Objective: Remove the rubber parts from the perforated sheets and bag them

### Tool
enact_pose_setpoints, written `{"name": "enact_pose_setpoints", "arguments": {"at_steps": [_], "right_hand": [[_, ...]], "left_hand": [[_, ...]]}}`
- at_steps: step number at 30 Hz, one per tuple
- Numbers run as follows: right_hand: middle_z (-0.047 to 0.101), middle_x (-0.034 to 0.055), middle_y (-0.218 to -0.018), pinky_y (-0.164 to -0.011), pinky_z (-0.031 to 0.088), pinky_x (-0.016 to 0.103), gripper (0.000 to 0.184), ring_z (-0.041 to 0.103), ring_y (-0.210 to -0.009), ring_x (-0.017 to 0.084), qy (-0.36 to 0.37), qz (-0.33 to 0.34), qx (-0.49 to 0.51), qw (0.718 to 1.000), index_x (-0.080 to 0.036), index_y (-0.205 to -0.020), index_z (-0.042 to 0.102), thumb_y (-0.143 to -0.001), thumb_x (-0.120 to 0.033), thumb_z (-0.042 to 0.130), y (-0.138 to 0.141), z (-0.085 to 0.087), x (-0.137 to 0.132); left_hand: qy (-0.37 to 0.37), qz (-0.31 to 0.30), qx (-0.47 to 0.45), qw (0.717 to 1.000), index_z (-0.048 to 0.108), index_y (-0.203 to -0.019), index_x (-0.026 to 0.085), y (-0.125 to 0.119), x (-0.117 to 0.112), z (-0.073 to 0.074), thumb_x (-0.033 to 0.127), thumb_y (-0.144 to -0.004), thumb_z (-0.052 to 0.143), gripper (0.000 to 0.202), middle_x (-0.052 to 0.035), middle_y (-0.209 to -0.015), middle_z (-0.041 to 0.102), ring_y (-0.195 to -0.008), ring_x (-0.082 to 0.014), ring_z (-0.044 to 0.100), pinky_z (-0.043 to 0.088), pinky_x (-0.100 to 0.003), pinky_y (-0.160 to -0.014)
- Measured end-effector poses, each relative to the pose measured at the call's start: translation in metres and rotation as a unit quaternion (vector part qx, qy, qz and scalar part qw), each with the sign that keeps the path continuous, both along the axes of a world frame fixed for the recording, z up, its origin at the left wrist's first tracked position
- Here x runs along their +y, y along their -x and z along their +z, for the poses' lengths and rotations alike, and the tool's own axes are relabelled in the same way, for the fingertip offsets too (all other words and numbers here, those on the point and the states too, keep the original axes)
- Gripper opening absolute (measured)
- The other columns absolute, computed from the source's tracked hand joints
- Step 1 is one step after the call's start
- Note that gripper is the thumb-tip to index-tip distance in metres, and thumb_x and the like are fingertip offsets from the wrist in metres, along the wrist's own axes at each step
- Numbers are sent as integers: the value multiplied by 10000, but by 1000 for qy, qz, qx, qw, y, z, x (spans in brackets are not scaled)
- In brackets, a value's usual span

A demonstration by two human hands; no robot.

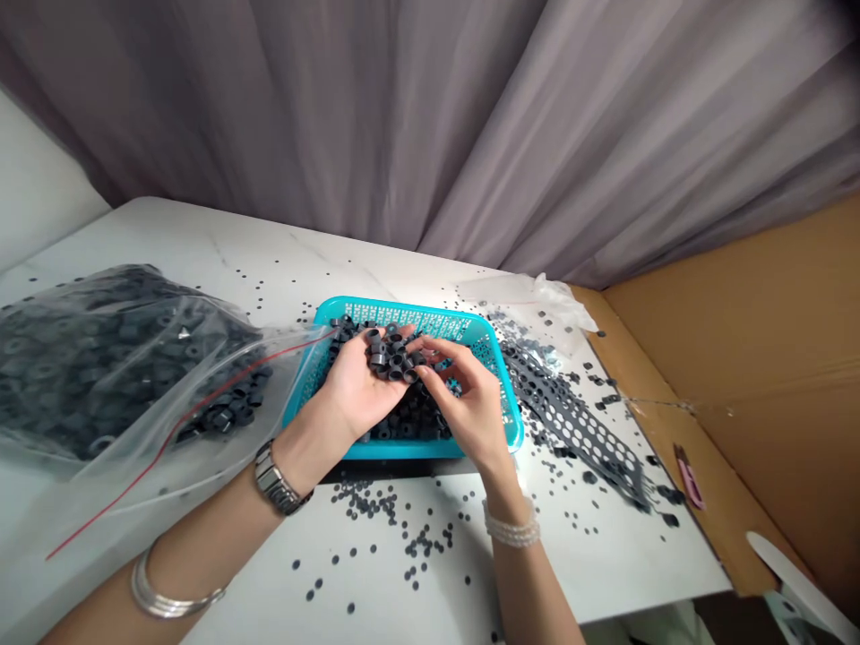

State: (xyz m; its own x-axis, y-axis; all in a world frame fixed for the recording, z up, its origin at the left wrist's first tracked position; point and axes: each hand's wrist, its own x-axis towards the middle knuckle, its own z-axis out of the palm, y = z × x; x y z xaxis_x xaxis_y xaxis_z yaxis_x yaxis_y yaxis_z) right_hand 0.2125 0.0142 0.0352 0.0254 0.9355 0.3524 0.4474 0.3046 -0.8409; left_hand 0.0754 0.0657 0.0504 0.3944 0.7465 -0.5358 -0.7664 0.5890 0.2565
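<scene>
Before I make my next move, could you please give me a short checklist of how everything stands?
1. Left hand supporting the dark rings: ok, heaped in its open palm.
2. Right hand pinching a ring: cannot tell; its fingertips are at the heap.
3. Blue basket beneath both hands: ok.
4. Table free of loose bits: not ok, small dark discs lie scattered.
5. Pink-handled tool clear of the hands: ok, far right.

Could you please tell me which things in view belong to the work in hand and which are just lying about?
Likely part of the work:
Dark grey rings, heaped in the upturned left hand, the right hand at them
Turquoise openwork plastic basket below
Clear plastic bag of dark parts

Apparently lying about:
Black perforated strip
Small black discs
Pink-handled tool
</scene>
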Motion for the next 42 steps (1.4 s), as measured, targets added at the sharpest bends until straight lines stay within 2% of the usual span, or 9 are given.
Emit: {"name": "enact_pose_setpoints", "arguments": {"at_steps": [3, 10, 18, 25, 30, 34, 36, 38, 42], "right_hand": [[693, 40, -1025, -722, 547, 339, 193, 649, -874, 178, -3, -33, 7, 999, -241, -1038, 657, -858, -235, 587, 5, -1, -1], [703, 50, -999, -744, 552, 345, 139, 664, -926, 195, 54, -64, 156, 984, -224, -973, 644, -847, -248, 590, -4, -6, 1], [687, 34, -968, -733, 541, 336, 153, 628, -710, 130, 80, -52, 202, 975, -215, -961, 677, -868, -263, 565, -9, -8, 1], [710, 46, -1030, -842, 545, 368, 207, 656, -897, 186, 98, -55, 165, 980, -214, -981, 697, -779, -254, 679, -7, -6, 0], [700, 63, -1004, -809, 558, 379, 219, 669, -790, 172, 100, -62, 213, 970, -211, -1012, 666, -830, -317, 606, -11, -12, 2], [674, 120, -1061, -849, 539, 401, 300, 655, -951, 223, 125, -42, 273, 953, -182, -1056, 628, -851, -326, 463, -22, -11, 3], [668, 147, -1042, -819, 537, 400, 327, 647, -939, 230, 136, -42, 298, 944, -157, -997, 633, -843, -320, 395, -27, -9, 3], [659, 136, -966, -705, 531, 359, 306, 633, -816, 201, 138, -61, 305, 940, -168, -904, 634, -844, -340, 387, -28, -7, 3], [544, 10, -712, -506, 389, 275, 194, 458, -569, 123, 117, -82, 203, 969, -244, -940, 644, -824, -381, 569, -21, -4, 0]], "left_hand": [[7, -5, -1, 1000, 630, -887, 120, -1, -1, 0, 175, -907, 354, 282, -88, -789, 683, -745, -182, 672, 545, -308, -648], [11, 11, -19, 1000, 607, -845, 152, -5, -5, 3, 145, -879, 385, 225, -78, -848, 699, -883, -231, 688, 542, -427, -828], [14, 13, -17, 1000, 598, -927, 125, -4, -4, 1, 165, -895, 364, 240, -120, -925, 685, -961, -252, 667, 520, -436, -880], [9, 0, -15, 1000, 615, -968, 137, -3, -4, 1, 185, -899, 368, 261, -121, -950, 690, -976, -247, 664, 530, -414, -856], [17, 16, -21, 1000, 601, -955, 143, -4, -4, 3, 156, -885, 367, 244, -132, -998, 686, -1010, -255, 657, 523, -427, -883], [8, 9, -24, 1000, 602, -959, 154, -3, -4, 4, 158, -877, 368, 248, -139, -1041, 683, -1040, -260, 648, 514, -437, -901], [11, 6, -23, 1000, 600, -969, 150, -3, -5, 4, 154, -873, 373, 247, -135, -1027, 684, -1044, -264, 648, 513, -438, -901], [15, 3, -21, 1000, 597, -986, 141, -4, -5, 5, 150, -871, 376, 249, -136, -1007, 684, -1043, -271, 648, 514, -442, -896], [1, -12, -21, 1000, 602, -990, 121, -4, -7, 3, 162, -878, 376, 256, -148, -997, 683, -1021, -282, 653, 527, -453, -863]]}}
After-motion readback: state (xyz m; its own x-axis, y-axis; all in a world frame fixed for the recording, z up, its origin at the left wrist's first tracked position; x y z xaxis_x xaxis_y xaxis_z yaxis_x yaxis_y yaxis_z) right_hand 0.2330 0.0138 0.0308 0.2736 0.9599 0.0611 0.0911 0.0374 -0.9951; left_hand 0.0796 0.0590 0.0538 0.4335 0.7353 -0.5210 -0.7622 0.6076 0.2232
